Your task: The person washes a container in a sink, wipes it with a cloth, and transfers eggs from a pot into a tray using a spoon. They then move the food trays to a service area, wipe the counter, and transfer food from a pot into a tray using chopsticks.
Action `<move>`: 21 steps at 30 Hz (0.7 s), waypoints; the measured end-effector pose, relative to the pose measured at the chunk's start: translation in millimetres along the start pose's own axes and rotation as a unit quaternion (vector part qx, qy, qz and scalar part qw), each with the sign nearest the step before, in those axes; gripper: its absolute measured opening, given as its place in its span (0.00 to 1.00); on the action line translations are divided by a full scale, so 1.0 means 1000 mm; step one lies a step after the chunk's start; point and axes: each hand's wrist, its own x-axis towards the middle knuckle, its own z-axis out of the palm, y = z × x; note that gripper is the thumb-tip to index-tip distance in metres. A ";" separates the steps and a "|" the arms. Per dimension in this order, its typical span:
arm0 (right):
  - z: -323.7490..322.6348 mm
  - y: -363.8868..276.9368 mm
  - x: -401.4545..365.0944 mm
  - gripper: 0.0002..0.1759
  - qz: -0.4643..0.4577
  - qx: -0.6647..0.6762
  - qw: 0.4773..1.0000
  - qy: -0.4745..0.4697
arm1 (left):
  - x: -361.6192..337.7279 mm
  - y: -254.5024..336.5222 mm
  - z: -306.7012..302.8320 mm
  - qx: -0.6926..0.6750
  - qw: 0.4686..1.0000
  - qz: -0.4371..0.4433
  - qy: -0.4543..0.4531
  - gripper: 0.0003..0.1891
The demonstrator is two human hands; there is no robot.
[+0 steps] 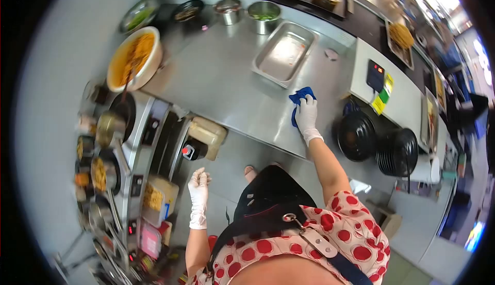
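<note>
My right hand (308,114), in a white glove, presses a crumpled blue cloth (302,94) onto the steel worktop (221,86). Part of the cloth is hidden under its fingers. Just beyond it lies a rectangular steel pan (285,53), mostly bare, with a few small bits on its bottom. My left hand (199,186), gloved as well, hangs in the air in front of the counter. Its fingers are loosely curled together and nothing shows in them. A dark bottle with a red cap (192,151) is the nearest thing to it.
A white tub of orange food (151,60) stands at the worktop's left end. Steel pots (264,19) line the back edge. Stacked black bowls (397,153) are at the right, below a white surface with a dark device (375,75). Burners with pans (105,174) run along the left.
</note>
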 end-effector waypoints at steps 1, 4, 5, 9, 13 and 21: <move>0.001 0.006 0.005 0.14 0.010 0.018 1.000 0.008 | 0.015 0.007 0.002 -0.009 1.000 0.003 -0.015 0.13; -0.021 0.017 0.051 0.11 0.024 0.007 0.993 0.115 | 0.059 0.032 0.025 -0.020 0.996 0.033 -0.076 0.13; -0.030 0.021 0.073 0.11 0.023 -0.007 0.988 0.150 | 0.070 0.045 0.035 -0.016 0.996 0.031 -0.084 0.13; -0.003 0.073 0.128 0.26 0.134 -0.172 0.976 -0.017 | 0.125 0.095 0.079 0.000 0.988 0.055 -0.143 0.13; 0.032 0.096 0.109 0.31 0.094 -0.073 0.992 -0.038 | 0.180 0.145 0.137 -0.022 0.983 0.016 -0.181 0.15; -0.018 -0.006 0.023 0.30 0.040 -0.027 0.991 -0.128 | 0.266 0.156 0.250 -0.207 0.945 -0.167 -0.190 0.24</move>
